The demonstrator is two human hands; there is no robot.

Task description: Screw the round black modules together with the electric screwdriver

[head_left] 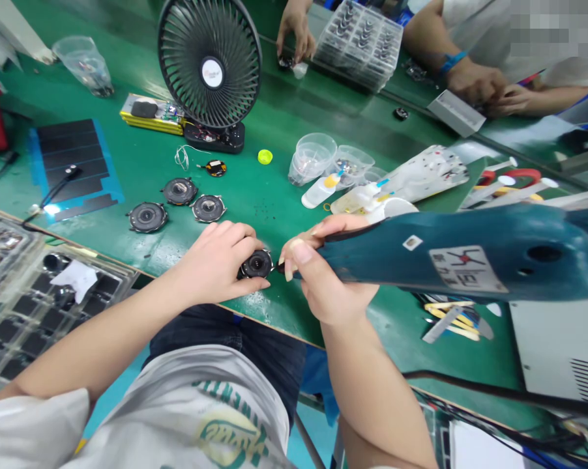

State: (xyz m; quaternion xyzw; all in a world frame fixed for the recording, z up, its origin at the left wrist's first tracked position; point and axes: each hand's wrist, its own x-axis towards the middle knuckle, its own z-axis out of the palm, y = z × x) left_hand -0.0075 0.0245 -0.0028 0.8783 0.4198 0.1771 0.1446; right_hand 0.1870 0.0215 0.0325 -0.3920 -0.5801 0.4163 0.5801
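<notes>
My left hand [228, 260] grips a round black watch case [256, 264] at the front of the green bench, thumb and fingers on either side of it. In my right hand [330, 273] is a teal electric screwdriver [450, 254], its dark tip pointing left at the case's right edge. Whether the tip touches a screw is too small to tell. Behind my left hand lie three more watch cases, one on the left [147, 217], one at the back [179, 191] and one nearer [209, 208]. A small round part with a wire [216, 168] rests beyond them.
A black fan [210, 65] stands at the back. Plastic cups [318, 156] and a dropper bottle [320, 191] are beyond my right hand. Tweezers and blades [455, 319] lie to the right. Trays of parts [34, 293] sit at lower left. Other people's hands [480, 85] work across the bench.
</notes>
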